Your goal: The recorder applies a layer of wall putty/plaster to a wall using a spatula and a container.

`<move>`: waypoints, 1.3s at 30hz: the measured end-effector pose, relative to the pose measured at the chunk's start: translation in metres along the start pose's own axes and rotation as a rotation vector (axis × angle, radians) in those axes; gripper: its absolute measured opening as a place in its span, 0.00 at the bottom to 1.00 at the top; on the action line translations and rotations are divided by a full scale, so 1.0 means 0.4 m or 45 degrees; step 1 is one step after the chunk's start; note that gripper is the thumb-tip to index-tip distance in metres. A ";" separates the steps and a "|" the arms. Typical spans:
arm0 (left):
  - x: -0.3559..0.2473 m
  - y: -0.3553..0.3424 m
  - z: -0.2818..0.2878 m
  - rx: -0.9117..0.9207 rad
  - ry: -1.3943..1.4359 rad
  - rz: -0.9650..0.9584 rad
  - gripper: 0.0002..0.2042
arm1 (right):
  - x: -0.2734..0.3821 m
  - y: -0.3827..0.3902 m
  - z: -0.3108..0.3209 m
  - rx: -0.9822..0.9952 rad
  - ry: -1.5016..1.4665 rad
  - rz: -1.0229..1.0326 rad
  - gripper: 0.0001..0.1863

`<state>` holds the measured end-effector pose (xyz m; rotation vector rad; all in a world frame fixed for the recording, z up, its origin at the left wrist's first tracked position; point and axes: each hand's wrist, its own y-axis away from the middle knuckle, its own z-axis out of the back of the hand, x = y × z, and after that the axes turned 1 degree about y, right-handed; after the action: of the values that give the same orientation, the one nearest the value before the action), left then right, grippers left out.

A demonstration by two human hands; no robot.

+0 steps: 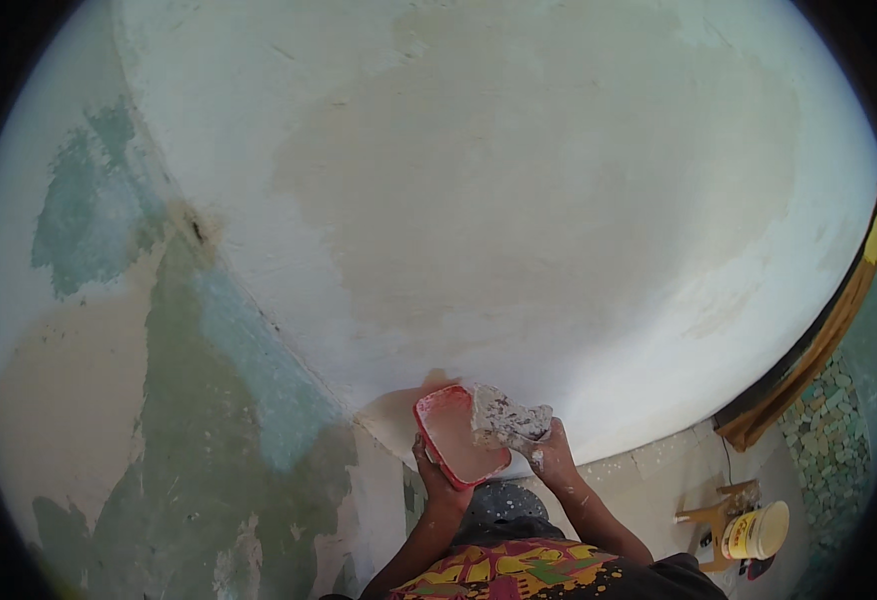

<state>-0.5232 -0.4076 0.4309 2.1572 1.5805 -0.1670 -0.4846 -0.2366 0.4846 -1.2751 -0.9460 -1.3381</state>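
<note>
Small lettering shows on the yellow label [740, 537] wrapped around the side of a cylindrical yellow-and-white bucket with a pale round lid [776, 529], tipped at an angle in the lower right; it is too small and blurred to read with certainty. A dark cloth shirt with a yellow, pink and green print [509, 572] shows bold shapes, no readable words

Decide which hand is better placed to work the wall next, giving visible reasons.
Probably the right hand: it holds the white-caked tool at the edge of the red tray, while the left hand is occupied supporting that tray.
</note>
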 end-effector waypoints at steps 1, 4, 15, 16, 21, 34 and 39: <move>0.000 0.005 -0.008 0.004 0.016 0.024 0.30 | -0.004 -0.004 0.002 0.007 0.014 0.007 0.18; -0.001 0.000 -0.002 0.003 0.037 0.020 0.30 | 0.030 0.000 -0.002 -0.002 0.002 -0.141 0.17; -0.022 0.063 -0.008 0.029 0.101 0.079 0.32 | -0.040 -0.002 -0.030 0.023 0.206 0.326 0.15; -0.026 0.067 -0.006 0.030 0.116 0.110 0.32 | -0.026 0.003 -0.042 -0.029 0.041 0.173 0.13; -0.064 0.103 -0.051 0.049 0.130 0.104 0.32 | 0.126 0.020 -0.074 0.176 -0.222 0.208 0.12; -0.092 0.120 -0.040 0.067 0.199 -0.032 0.31 | 0.107 0.027 -0.106 0.233 -0.050 0.476 0.17; -0.070 0.123 -0.009 0.057 0.196 -0.286 0.29 | 0.104 0.046 -0.091 0.228 0.163 0.518 0.17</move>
<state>-0.4876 -0.4422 0.4584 2.0635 1.9240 -0.1097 -0.4702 -0.2815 0.5189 -1.1548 -0.6571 -0.9812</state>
